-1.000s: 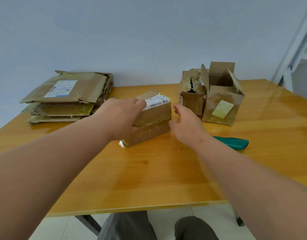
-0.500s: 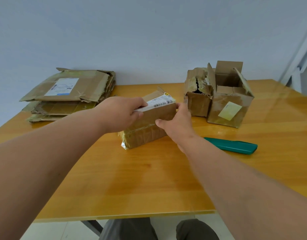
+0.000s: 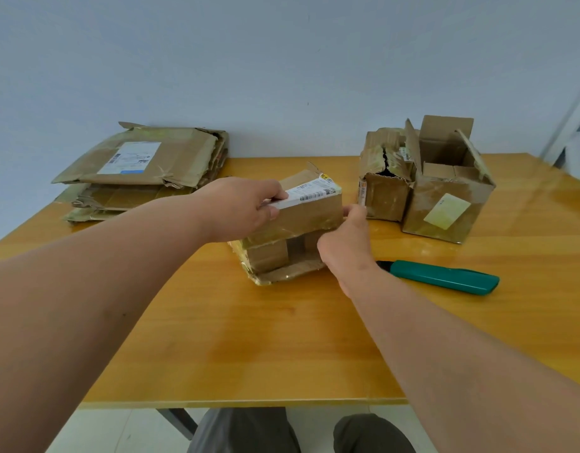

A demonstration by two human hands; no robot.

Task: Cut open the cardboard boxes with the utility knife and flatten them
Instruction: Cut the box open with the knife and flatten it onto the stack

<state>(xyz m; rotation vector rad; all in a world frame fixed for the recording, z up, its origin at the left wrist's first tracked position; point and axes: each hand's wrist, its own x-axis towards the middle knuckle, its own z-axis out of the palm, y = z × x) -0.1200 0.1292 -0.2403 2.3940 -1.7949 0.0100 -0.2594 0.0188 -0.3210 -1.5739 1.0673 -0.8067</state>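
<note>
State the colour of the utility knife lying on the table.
Green, with a dark tip: the utility knife shows clearly in the head view.

Glossy wood table (image 3: 282,348), matt brown cardboard boxes (image 3: 445,191) w/ shiny tape, smooth green plastic knife (image 3: 445,276).

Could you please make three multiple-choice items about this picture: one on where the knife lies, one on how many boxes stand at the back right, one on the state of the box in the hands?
1. Where does the utility knife lie?
A. On the table, right of the right hand
B. On the flattened stack
C. In the left hand

2. How many boxes stand at the back right?
A. One
B. Two
C. Four

3. In what state is the held box?
A. Flattened
B. Sealed
C. Near face opened

Key: 1 A, it rests on the table beside the right hand. 2 B, the torn box and the open-topped box. 3 C, the lifted flap shows the inside, with the left hand on top.
</note>
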